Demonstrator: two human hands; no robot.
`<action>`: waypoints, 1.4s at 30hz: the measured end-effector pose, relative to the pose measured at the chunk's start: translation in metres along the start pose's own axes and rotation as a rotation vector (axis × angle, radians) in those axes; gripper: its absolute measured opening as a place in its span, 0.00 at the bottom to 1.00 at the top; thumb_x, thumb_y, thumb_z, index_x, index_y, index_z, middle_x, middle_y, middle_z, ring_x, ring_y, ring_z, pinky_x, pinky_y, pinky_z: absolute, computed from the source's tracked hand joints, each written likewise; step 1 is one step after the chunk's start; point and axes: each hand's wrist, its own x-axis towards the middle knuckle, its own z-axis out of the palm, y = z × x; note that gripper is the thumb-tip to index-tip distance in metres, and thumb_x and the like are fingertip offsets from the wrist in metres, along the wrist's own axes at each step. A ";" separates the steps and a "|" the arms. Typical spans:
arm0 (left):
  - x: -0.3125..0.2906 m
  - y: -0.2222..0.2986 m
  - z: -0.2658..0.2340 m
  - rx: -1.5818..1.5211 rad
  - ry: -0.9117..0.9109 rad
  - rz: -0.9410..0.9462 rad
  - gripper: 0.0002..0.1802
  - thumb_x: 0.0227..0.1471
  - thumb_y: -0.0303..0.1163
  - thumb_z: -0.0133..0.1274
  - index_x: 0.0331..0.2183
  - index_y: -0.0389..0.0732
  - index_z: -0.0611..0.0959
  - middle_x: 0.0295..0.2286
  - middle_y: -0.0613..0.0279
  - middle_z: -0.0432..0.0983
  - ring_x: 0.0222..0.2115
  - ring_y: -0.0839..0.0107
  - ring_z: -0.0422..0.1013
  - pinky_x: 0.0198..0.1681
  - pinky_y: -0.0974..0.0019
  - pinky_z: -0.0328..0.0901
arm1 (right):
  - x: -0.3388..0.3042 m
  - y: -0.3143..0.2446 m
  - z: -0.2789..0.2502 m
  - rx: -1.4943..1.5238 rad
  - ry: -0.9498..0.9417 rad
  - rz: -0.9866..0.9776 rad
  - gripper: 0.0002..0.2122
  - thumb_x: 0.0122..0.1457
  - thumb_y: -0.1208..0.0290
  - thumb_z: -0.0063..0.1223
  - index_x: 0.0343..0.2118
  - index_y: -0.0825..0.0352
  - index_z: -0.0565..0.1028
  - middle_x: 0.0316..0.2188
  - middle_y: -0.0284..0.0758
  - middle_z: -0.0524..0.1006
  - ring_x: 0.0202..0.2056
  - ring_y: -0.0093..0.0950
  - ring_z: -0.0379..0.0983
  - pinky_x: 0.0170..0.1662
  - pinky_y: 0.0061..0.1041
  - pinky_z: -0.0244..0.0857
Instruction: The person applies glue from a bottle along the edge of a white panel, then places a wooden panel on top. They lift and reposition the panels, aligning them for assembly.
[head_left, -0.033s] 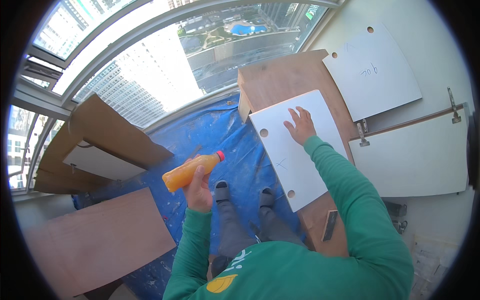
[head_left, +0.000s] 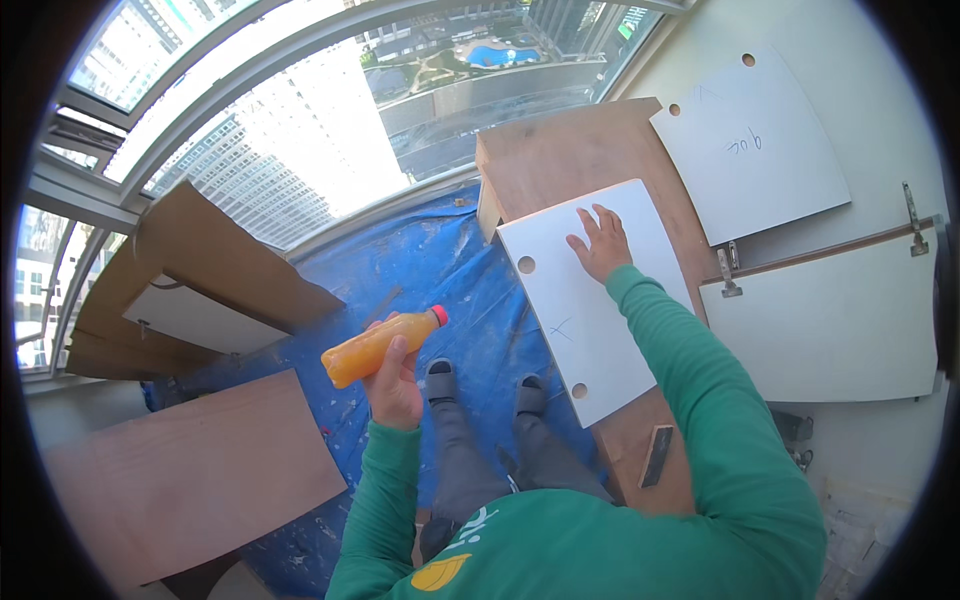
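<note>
My left hand [head_left: 397, 388] is wrapped round a clear plastic bottle [head_left: 375, 350] of orange liquid with a red cap, held tilted above the floor. Out to the right, my right hand [head_left: 604, 245] rests palm down on a white cabinet door panel [head_left: 590, 310], its fingers spread. That panel has two round hinge holes along its left edge and a pencilled cross, and lies on a brown wooden board surface [head_left: 560, 150].
More white panels, one with hinge holes [head_left: 755, 150] and one with metal hinges [head_left: 820, 310], lean at the right. A dark-faced block [head_left: 656, 456] lies on the wood. Blue sheeting [head_left: 450, 250] covers the floor. Brown boards [head_left: 200, 470] stand left, below large windows.
The view has shifted very slightly. Both hands keep their places on the bottle and the panel.
</note>
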 end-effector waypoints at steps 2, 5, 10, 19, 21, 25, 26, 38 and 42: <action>-0.010 -0.014 -0.010 -0.018 0.043 -0.023 0.26 0.59 0.22 0.57 0.57 0.39 0.70 0.56 0.50 0.69 0.57 0.58 0.70 0.61 0.52 0.68 | 0.016 0.008 0.029 -0.011 -0.017 0.085 0.31 0.67 0.48 0.49 0.67 0.62 0.64 0.67 0.49 0.58 0.68 0.48 0.51 0.71 0.45 0.45; -0.019 -0.042 -0.018 -0.031 0.087 -0.052 0.27 0.58 0.22 0.58 0.57 0.40 0.70 0.56 0.50 0.69 0.57 0.58 0.70 0.61 0.51 0.68 | 0.012 0.015 0.067 -0.006 -0.074 0.207 0.34 0.68 0.44 0.42 0.70 0.61 0.58 0.71 0.48 0.51 0.72 0.46 0.44 0.74 0.47 0.35; 0.005 -0.086 -0.022 -0.022 0.061 -0.112 0.28 0.57 0.21 0.59 0.57 0.41 0.70 0.57 0.49 0.69 0.57 0.58 0.69 0.61 0.51 0.68 | 0.009 0.020 0.087 -0.170 -0.081 0.191 0.34 0.69 0.44 0.39 0.71 0.61 0.55 0.72 0.46 0.51 0.73 0.42 0.42 0.74 0.46 0.32; 0.081 -0.143 -0.010 -0.153 -0.063 -0.167 0.30 0.56 0.19 0.59 0.58 0.42 0.69 0.59 0.48 0.66 0.59 0.59 0.67 0.65 0.51 0.62 | 0.011 0.024 0.083 -0.226 -0.076 0.175 0.33 0.70 0.47 0.40 0.71 0.62 0.55 0.72 0.46 0.51 0.73 0.41 0.43 0.75 0.44 0.31; 0.088 -0.142 -0.008 -0.160 -0.071 -0.161 0.31 0.55 0.19 0.59 0.58 0.42 0.68 0.59 0.48 0.66 0.60 0.58 0.66 0.66 0.50 0.61 | 0.012 0.023 0.082 -0.217 -0.076 0.174 0.33 0.70 0.47 0.40 0.71 0.62 0.55 0.72 0.45 0.51 0.73 0.41 0.43 0.75 0.44 0.31; 0.097 -0.136 -0.004 -0.126 -0.085 -0.113 0.31 0.55 0.18 0.60 0.58 0.41 0.68 0.58 0.47 0.68 0.61 0.57 0.65 0.66 0.49 0.61 | 0.013 0.022 0.084 -0.233 -0.066 0.169 0.33 0.70 0.48 0.40 0.71 0.62 0.55 0.72 0.45 0.51 0.73 0.41 0.43 0.75 0.44 0.32; 0.099 -0.135 -0.004 -0.114 -0.089 -0.099 0.31 0.55 0.18 0.60 0.58 0.40 0.68 0.58 0.47 0.68 0.61 0.57 0.65 0.66 0.49 0.61 | 0.013 0.022 0.084 -0.236 -0.063 0.166 0.32 0.70 0.48 0.40 0.71 0.62 0.55 0.72 0.45 0.51 0.73 0.41 0.43 0.75 0.44 0.32; 0.098 -0.145 -0.005 -0.075 -0.113 -0.121 0.33 0.54 0.19 0.62 0.58 0.38 0.67 0.55 0.49 0.71 0.61 0.56 0.65 0.66 0.49 0.61 | 0.012 0.023 0.087 -0.237 -0.041 0.151 0.32 0.70 0.47 0.39 0.71 0.62 0.55 0.71 0.46 0.53 0.73 0.42 0.44 0.74 0.44 0.33; 0.095 -0.147 -0.003 -0.056 -0.135 -0.111 0.32 0.54 0.20 0.62 0.58 0.39 0.68 0.56 0.46 0.70 0.60 0.55 0.67 0.64 0.49 0.65 | 0.012 0.023 0.086 -0.236 -0.035 0.144 0.32 0.70 0.47 0.39 0.71 0.62 0.55 0.71 0.46 0.53 0.73 0.42 0.44 0.74 0.44 0.34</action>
